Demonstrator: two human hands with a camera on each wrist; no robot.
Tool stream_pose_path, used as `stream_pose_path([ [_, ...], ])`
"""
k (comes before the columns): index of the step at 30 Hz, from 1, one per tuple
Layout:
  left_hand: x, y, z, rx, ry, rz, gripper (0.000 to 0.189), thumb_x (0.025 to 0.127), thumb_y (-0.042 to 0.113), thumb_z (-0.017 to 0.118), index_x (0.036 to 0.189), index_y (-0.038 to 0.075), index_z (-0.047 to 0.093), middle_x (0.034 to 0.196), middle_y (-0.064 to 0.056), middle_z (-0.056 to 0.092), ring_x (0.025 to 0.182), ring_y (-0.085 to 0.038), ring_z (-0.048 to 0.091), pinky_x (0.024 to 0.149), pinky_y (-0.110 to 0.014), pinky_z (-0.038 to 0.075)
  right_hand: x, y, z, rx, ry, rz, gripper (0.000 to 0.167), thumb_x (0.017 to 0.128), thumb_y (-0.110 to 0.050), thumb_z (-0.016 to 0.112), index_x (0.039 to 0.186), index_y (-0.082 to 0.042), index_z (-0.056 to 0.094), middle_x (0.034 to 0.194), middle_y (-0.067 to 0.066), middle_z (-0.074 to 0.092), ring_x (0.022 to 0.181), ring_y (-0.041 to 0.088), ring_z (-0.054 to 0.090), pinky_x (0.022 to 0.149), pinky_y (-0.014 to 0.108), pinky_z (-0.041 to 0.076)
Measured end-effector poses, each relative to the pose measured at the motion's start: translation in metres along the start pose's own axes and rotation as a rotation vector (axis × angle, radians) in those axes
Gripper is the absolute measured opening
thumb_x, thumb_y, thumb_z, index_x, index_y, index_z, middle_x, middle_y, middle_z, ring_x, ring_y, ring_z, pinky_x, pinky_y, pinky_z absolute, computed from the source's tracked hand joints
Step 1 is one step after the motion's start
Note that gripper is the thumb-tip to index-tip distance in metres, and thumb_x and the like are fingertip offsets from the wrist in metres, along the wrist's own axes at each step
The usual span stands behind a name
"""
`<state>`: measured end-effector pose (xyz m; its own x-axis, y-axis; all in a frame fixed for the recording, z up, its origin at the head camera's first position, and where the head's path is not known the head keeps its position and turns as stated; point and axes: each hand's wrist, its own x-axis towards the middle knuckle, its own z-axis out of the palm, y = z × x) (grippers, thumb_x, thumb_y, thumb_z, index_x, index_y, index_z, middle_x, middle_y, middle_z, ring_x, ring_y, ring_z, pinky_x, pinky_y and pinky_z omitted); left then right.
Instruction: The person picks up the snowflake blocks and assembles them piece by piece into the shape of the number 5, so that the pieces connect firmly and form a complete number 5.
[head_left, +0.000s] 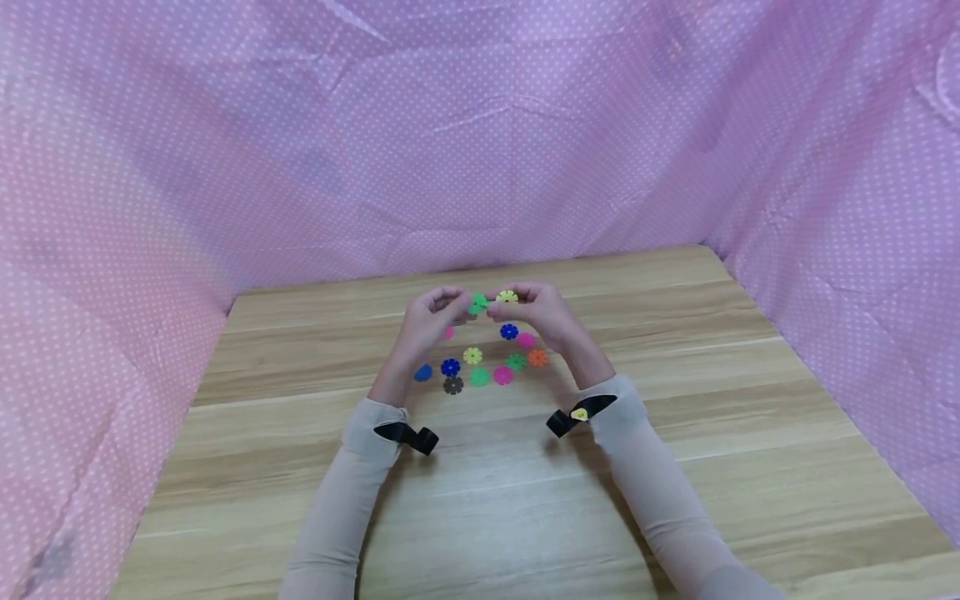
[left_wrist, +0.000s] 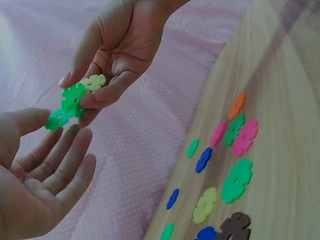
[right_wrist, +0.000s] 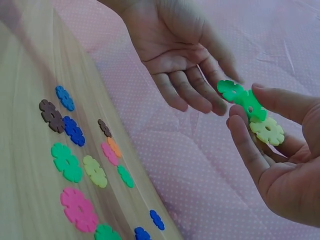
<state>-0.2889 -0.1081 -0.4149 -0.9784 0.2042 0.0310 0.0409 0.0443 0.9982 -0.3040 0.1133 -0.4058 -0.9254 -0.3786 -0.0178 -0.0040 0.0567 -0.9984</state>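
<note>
Above the far part of the table, both hands meet at a small chain of slotted, flower-shaped interlocking discs. My left hand (head_left: 431, 321) pinches the outer green disc (left_wrist: 57, 119) between thumb and index finger, its other fingers spread loosely. A second green disc (right_wrist: 251, 106) is slotted to that one, and a pale yellow disc (right_wrist: 267, 131) adjoins it on the right-hand side. With thumb and fingertips, my right hand (head_left: 551, 317) grips the chain around the second green disc; its fingers partly cover the joint to the yellow disc.
Several loose discs lie flat below the hands on the wooden table (head_left: 480, 500), among them a brown disc (head_left: 453, 385), an orange disc (head_left: 537, 357), a pink disc (right_wrist: 79, 210) and a blue disc (right_wrist: 64, 98). Pink dotted cloth (head_left: 480, 167) hangs behind and beside the table.
</note>
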Motion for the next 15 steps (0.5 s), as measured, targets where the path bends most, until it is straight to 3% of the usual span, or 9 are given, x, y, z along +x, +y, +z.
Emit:
stream_pose_path([
  [4, -0.001, 0.002, -0.003, 0.032, 0.050, 0.024, 0.036, 0.105, 0.031, 0.059, 0.122, 0.001, 0.065, 0.108, -0.010, 0.073, 0.101, -0.026, 0.072, 0.099, -0.045, 0.057, 0.001, -0.002, -0.002, -0.012, 0.027, 0.008, 0.028, 0.095, -0.018, 0.074, 0.118, -0.003, 0.071, 0.095, -0.001, 0.075, 0.100, 0.023, 0.072, 0.098, 0.035, 0.057],
  [8, -0.002, -0.002, -0.006, 0.097, 0.038, 0.039, 0.032, 0.104, 0.027, 0.060, 0.120, -0.001, 0.067, 0.110, -0.017, 0.073, 0.098, -0.022, 0.072, 0.093, -0.035, 0.060, 0.002, -0.003, -0.006, -0.011, 0.043, 0.003, 0.028, 0.095, -0.018, 0.073, 0.118, -0.002, 0.070, 0.095, -0.001, 0.076, 0.103, 0.027, 0.072, 0.102, 0.041, 0.056],
  [11, -0.005, -0.009, -0.005, 0.196, -0.015, 0.039, 0.030, 0.102, 0.024, 0.064, 0.120, 0.000, 0.067, 0.110, -0.018, 0.073, 0.097, -0.019, 0.071, 0.094, -0.040, 0.059, 0.001, -0.003, -0.009, 0.003, 0.045, 0.003, 0.028, 0.096, -0.017, 0.073, 0.118, -0.001, 0.070, 0.095, -0.002, 0.076, 0.099, 0.023, 0.074, 0.103, 0.044, 0.055],
  [15, -0.007, -0.018, -0.002, 0.413, -0.134, 0.064, 0.029, 0.100, 0.021, 0.066, 0.120, 0.000, 0.069, 0.110, -0.014, 0.074, 0.099, -0.022, 0.069, 0.094, -0.043, 0.058, -0.001, -0.004, -0.012, 0.009, 0.046, 0.012, 0.027, 0.096, -0.018, 0.073, 0.118, -0.003, 0.070, 0.097, 0.000, 0.075, 0.096, 0.019, 0.074, 0.106, 0.045, 0.054],
])
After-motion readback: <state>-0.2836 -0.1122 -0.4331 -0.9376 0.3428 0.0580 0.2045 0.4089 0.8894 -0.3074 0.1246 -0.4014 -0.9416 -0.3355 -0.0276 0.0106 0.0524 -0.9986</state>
